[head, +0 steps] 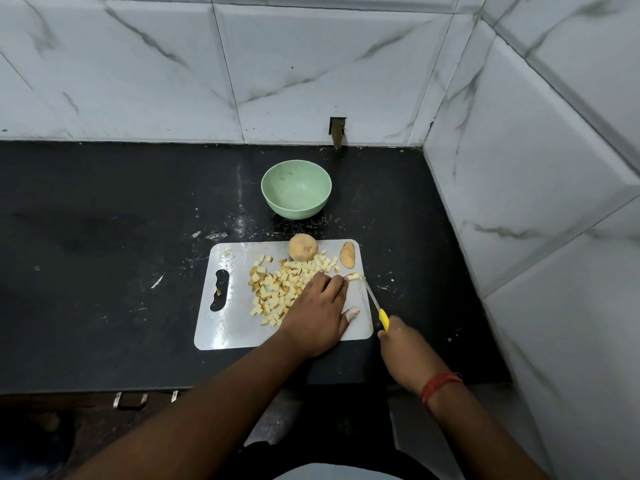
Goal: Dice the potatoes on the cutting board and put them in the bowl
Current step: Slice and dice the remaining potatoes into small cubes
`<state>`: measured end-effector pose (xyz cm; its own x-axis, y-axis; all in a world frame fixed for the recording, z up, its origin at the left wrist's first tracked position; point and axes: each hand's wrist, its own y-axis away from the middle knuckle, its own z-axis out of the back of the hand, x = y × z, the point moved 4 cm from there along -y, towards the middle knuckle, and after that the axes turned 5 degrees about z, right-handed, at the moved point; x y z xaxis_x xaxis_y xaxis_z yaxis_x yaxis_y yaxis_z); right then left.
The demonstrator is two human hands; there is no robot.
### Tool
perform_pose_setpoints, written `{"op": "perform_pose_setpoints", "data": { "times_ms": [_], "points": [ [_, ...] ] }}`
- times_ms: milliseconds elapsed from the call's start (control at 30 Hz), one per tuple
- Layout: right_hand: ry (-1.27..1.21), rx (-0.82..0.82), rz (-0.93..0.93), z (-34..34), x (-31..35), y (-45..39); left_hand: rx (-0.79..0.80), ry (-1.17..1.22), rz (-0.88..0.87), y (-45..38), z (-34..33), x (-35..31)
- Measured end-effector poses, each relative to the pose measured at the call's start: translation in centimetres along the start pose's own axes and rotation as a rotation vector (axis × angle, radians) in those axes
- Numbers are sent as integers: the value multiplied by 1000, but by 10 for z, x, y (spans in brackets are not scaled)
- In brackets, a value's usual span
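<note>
No brand, label or writing is showing anywhere; one white cutting board (pixel 221 327) is lying on the black counter (pixel 104 237), carrying one whole potato (pixel 303 252), one potato half (pixel 347 255), a heap of diced cubes (pixel 280 285) too many to count, and a small piece (pixel 354 276) at the right edge. The left hand (pixel 320 310) is lying palm down, fingers pressed together and steadying that piece, while the right hand (pixel 398 344) is gripping one yellow-handled knife (pixel 377 308) whose blade tip is meeting it. One green bowl (pixel 296 188) is sitting just beyond the board, holding no potato.
</note>
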<state>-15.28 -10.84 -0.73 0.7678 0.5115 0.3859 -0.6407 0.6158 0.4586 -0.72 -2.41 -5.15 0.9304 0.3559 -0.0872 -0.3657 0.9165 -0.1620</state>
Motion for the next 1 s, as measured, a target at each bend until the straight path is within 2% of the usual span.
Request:
{"op": "perform_pose_setpoints", "data": {
  "times_ms": [67, 433, 733, 1000],
  "points": [
    [-16, -18, 17, 3, 5, -1, -8, 2, -1, 0, -1, 1],
    [101, 131, -65, -10, 13, -13, -4, -16, -7, 1, 0, -1],
    [14, -2, 42, 4, 7, 0, -43, -55, -10, 4, 2, -1],
    [59, 83, -5, -10, 15, -17, -88, -60, 38, 8, 5, 0]
  ]
}}
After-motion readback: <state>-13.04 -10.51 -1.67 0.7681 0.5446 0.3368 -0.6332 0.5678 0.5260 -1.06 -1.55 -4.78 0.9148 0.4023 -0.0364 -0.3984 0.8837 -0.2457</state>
